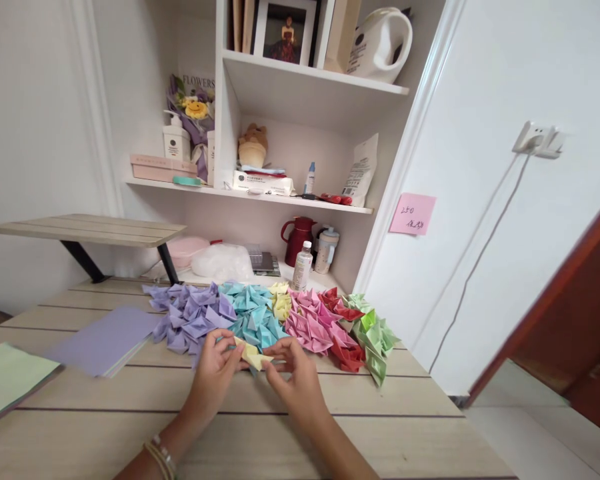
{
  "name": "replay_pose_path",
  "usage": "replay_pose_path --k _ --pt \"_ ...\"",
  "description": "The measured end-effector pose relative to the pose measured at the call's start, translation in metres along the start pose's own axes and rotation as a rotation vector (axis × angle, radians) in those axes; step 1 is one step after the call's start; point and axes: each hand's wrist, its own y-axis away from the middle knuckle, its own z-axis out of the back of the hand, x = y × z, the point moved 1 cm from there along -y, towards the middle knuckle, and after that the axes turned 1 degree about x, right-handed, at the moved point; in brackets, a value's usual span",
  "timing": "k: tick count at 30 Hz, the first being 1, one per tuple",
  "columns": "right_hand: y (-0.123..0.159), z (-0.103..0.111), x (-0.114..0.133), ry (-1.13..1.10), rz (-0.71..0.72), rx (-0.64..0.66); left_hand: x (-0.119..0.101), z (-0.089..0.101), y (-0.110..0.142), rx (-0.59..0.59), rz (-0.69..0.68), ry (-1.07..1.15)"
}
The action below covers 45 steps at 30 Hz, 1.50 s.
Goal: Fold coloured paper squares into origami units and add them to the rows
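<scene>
A small folded piece of yellow paper (251, 356) is held above the table between my two hands. My left hand (217, 363) pinches its left end between thumb and fingers. At its right end, the thumb and fingertips of my right hand (293, 373) close on it. Just beyond lie heaps of folded paper shapes: purple ones (193, 317), blue ones (255, 317), a few yellow ones (281, 301), pink ones (313, 322), red ones (349, 353) and green ones (377, 340). Fingers partly cover the paper's ends.
Purple sheets (105, 340) and light green sheets (13, 377) lie stacked on the left of the wooden table (260, 440). A raised wooden stand (90, 229) is at the back left. A bottle (303, 267) stands behind the heaps, before the white shelves (300, 73).
</scene>
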Motion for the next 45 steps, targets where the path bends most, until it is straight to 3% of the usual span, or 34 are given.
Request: replay_pose_path --k 5,10,13,16,23,30,32,35,37,39,42,45 --pt "-0.003 0.0 -0.007 0.013 -0.11 -0.039 -0.002 -0.005 0.009 0.117 -0.032 -0.034" --pt "-0.005 0.007 -0.008 0.124 0.038 0.007 0.002 0.001 0.005 0.256 0.104 -0.201" --pt "-0.006 0.008 -0.005 0.163 0.094 0.06 0.003 0.006 -0.001 0.246 0.094 -0.317" --pt "-0.007 0.01 -0.004 0.162 0.065 0.035 0.003 0.009 -0.005 0.209 0.085 -0.344" --pt "-0.01 0.018 -0.005 0.19 0.095 0.019 -0.002 0.009 -0.009 0.144 0.123 -0.148" --pt "-0.008 0.022 -0.002 0.321 0.208 0.061 0.0 0.008 -0.006 0.211 0.173 -0.1" --pt "-0.011 0.028 -0.002 0.364 0.204 -0.026 0.002 0.006 -0.004 0.2 0.156 -0.117" --pt "-0.024 0.04 -0.002 0.448 0.171 -0.262 0.006 0.003 -0.002 0.183 0.106 -0.168" --pt "-0.033 0.046 -0.002 0.554 0.148 -0.284 0.009 0.001 -0.001 0.195 0.087 -0.197" --pt "-0.039 0.048 -0.003 0.679 0.129 -0.227 0.014 0.0 0.0 0.217 0.077 -0.215" --pt "-0.036 0.043 -0.003 0.809 0.159 -0.187 0.021 0.0 0.001 0.24 0.059 -0.234" --pt "-0.03 0.022 0.007 0.853 0.244 -0.161 0.024 0.0 0.002 0.24 0.037 -0.233"
